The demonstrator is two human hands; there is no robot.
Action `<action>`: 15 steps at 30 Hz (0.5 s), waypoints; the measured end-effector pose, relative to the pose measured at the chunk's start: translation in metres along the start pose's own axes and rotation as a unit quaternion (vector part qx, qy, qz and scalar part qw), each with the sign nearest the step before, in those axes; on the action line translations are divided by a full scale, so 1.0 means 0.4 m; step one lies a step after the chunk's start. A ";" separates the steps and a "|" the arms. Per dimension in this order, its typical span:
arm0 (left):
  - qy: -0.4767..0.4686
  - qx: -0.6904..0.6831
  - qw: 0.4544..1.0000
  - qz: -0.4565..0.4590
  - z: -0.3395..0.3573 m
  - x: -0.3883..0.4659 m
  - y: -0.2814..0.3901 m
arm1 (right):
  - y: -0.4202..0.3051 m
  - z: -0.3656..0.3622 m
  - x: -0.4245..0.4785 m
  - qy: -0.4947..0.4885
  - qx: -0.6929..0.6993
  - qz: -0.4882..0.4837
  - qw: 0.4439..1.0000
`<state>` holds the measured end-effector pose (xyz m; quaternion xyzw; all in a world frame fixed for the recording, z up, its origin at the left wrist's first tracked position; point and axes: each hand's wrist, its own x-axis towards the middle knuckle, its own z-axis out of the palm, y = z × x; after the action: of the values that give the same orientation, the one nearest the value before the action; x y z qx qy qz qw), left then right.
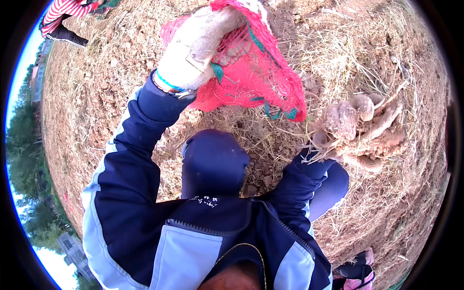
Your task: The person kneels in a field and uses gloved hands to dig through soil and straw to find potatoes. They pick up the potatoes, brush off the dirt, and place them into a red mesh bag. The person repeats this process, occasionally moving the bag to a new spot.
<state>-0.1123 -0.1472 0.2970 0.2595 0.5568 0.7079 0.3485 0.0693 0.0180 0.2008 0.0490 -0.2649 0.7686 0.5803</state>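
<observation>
My left hand (190, 52), in a dirty whitish knit glove, grips the upper part of a red mesh sack (250, 79). Red netting lies over some of its fingers, and green strips hang from the sack's edges. The sack droops in front of my knee (214, 159), and its contents cannot be made out. At the right, a soil-caked clump of thick brown tubers (377, 123) with thin roots sits at the end of my right sleeve (308, 166). My right hand holds it, but the hand is hard to tell from the clump.
Dry straw (348, 69) and clods of brown soil (98, 79) cover the field. A person in red-and-white stripes (69, 14) is at the upper left. Dark and pink cloth (357, 272) shows at the lower right. Trees (23, 145) and buildings (70, 246) line the left edge.
</observation>
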 end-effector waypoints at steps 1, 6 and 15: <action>-0.014 0.099 0.995 0.016 -0.012 0.023 -0.005 | -0.004 0.018 -0.010 -0.033 -0.020 0.005 0.999; -0.018 0.222 0.974 -0.040 -0.165 -0.008 -0.064 | 0.053 0.112 -0.081 -0.409 -0.266 0.150 0.860; 0.014 0.421 0.907 -0.018 -0.405 -0.064 0.029 | 0.489 0.032 -0.265 -0.264 0.083 0.627 0.728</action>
<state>-0.2210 -0.2673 0.2692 0.3616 0.8127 0.4048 0.2119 -0.0791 -0.1162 0.1025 0.1206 -0.3126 0.9327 -0.1335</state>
